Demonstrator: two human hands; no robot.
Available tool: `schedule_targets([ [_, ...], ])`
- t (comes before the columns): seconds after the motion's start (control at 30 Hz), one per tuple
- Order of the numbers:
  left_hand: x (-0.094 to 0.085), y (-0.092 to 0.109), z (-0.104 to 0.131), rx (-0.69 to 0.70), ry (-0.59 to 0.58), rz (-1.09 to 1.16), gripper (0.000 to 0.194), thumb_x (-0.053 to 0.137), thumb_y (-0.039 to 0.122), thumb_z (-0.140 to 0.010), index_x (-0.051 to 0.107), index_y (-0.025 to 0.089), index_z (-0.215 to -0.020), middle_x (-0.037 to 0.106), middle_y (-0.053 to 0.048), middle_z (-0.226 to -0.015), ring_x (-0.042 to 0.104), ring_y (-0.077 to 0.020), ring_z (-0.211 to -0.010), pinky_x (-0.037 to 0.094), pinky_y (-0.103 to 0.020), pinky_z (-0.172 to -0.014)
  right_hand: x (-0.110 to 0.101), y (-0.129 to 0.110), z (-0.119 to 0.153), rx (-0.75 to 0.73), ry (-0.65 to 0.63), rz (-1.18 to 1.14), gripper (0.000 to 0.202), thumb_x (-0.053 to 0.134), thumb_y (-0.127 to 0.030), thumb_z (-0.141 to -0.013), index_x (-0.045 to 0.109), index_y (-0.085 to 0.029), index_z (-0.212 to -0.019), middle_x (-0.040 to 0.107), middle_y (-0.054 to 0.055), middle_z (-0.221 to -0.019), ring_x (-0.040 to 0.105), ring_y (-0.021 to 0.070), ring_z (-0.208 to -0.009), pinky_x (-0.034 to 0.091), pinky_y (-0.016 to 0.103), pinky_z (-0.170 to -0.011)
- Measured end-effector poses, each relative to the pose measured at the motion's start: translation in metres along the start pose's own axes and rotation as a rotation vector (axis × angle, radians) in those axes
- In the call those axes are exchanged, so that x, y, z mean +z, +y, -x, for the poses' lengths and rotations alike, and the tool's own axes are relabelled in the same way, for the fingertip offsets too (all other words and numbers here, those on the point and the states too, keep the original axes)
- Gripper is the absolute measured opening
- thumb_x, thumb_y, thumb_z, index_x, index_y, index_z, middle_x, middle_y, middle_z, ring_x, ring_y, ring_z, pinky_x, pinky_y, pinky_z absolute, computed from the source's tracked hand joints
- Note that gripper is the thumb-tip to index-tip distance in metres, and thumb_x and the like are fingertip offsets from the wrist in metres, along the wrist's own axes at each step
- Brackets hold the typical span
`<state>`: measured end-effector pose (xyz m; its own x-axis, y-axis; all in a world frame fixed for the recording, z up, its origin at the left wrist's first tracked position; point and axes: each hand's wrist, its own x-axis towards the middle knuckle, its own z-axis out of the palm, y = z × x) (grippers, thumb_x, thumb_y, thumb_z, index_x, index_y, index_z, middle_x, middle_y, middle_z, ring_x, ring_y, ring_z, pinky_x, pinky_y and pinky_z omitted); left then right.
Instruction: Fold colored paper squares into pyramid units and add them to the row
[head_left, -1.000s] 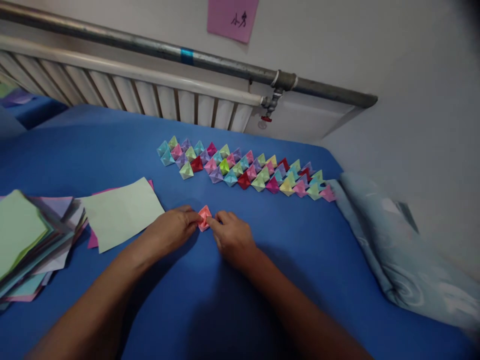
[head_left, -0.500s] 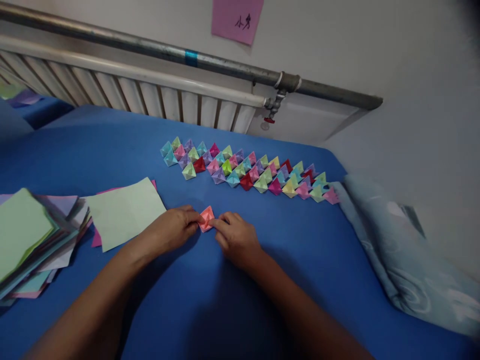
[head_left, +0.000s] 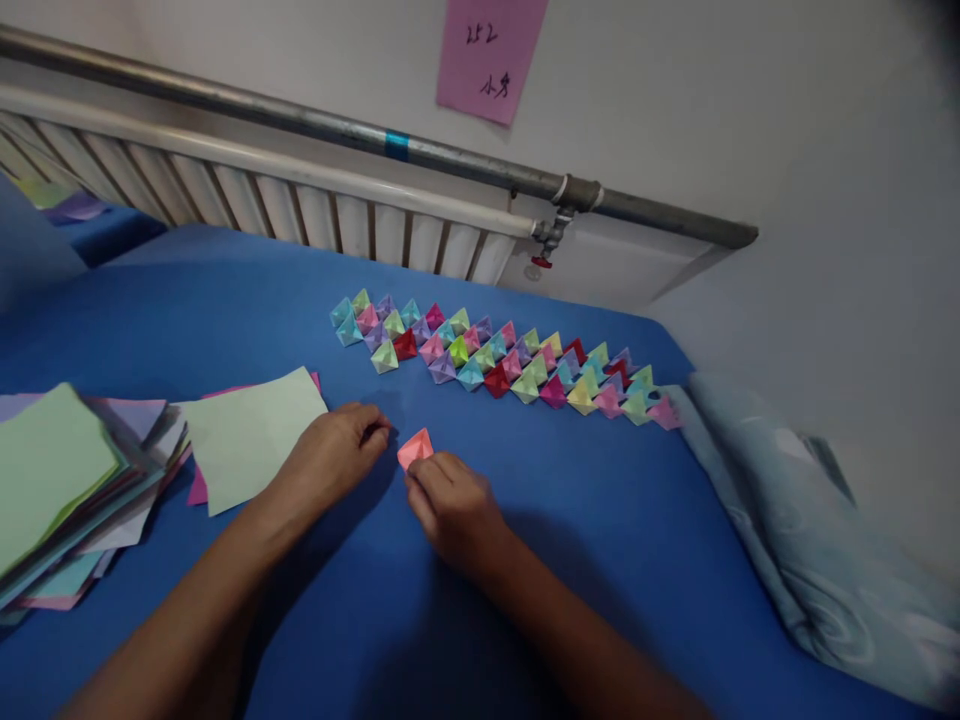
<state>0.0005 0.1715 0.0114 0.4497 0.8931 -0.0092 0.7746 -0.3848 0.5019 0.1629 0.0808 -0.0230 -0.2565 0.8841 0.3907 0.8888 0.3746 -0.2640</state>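
A small folded coral-pink paper boat [head_left: 415, 446] is pinched by its near corner between the thumb and fingers of my right hand [head_left: 457, 505]. To its left, my left hand [head_left: 341, 445] hovers a little apart from the boat, fingers curled in and holding nothing that I can see. Beyond both hands, rows of small folded paper boats [head_left: 496, 380] in many colours lie in a long slanting band on the blue surface [head_left: 480, 460]. A pale green paper sheet [head_left: 251, 440] lies just left of my left hand, over a pink one.
At the far left is a thick stack of coloured paper [head_left: 56, 470]. A folded grey-green patterned cloth [head_left: 780, 520] lies along the right side. Behind the blue surface run a white radiator [head_left: 352, 225] and a metal pipe [head_left: 480, 165]. A pink note [head_left: 491, 60] hangs on the wall.
My left hand has let go of the coral-pink boat and drawn back to the left. My right hand keeps hold and has turned the boat slightly. The view has tilted up a little.
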Motion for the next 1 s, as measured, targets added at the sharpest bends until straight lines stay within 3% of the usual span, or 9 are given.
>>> schedule_targets([
  [0.2,-0.002,0.003,0.0,-0.011,0.003,-0.012,0.026,0.045,0.026,-0.088,0.069,0.02,-0.095,0.071,-0.005,-0.095,0.065,-0.0216,-0.087,0.048,-0.032,-0.079,0.0,0.011,-0.007,0.024,0.053,-0.044,0.025,0.04,-0.017,-0.098,0.061,-0.018,-0.083,0.064,0.005,-0.077,0.059,0.0147,-0.077,0.042,0.025,-0.076],
  [0.47,-0.002,0.009,0.0,-0.037,-0.045,-0.02,0.025,0.045,0.022,-0.09,0.068,0.017,-0.097,0.067,-0.007,-0.093,0.064,-0.0212,-0.083,0.046,-0.032,-0.077,0.013,0.043,-0.079,0.073,0.132,-0.003,0.026,0.038,-0.021,-0.099,0.061,-0.017,-0.087,0.065,0.006,-0.083,0.059,0.016,-0.081,0.043,0.026,-0.078],
  [0.57,-0.003,0.012,0.002,-0.062,-0.049,-0.044,0.023,0.045,0.022,-0.091,0.067,0.018,-0.097,0.066,-0.007,-0.094,0.064,-0.0202,-0.081,0.046,-0.031,-0.075,0.019,0.05,-0.094,0.106,0.122,0.0,0.025,0.039,-0.02,-0.098,0.061,-0.017,-0.087,0.065,0.005,-0.083,0.059,0.0156,-0.079,0.042,0.025,-0.075],
  [1.0,-0.006,0.031,0.008,-0.084,-0.179,-0.084,0.027,0.04,0.022,-0.095,0.065,0.017,-0.103,0.063,-0.007,-0.099,0.063,-0.0223,-0.086,0.048,-0.035,-0.077,0.031,0.062,-0.103,0.152,0.133,-0.022,0.022,0.041,-0.019,-0.095,0.06,-0.02,-0.082,0.066,0.005,-0.083,0.059,0.017,-0.079,0.041,0.026,-0.07],
])
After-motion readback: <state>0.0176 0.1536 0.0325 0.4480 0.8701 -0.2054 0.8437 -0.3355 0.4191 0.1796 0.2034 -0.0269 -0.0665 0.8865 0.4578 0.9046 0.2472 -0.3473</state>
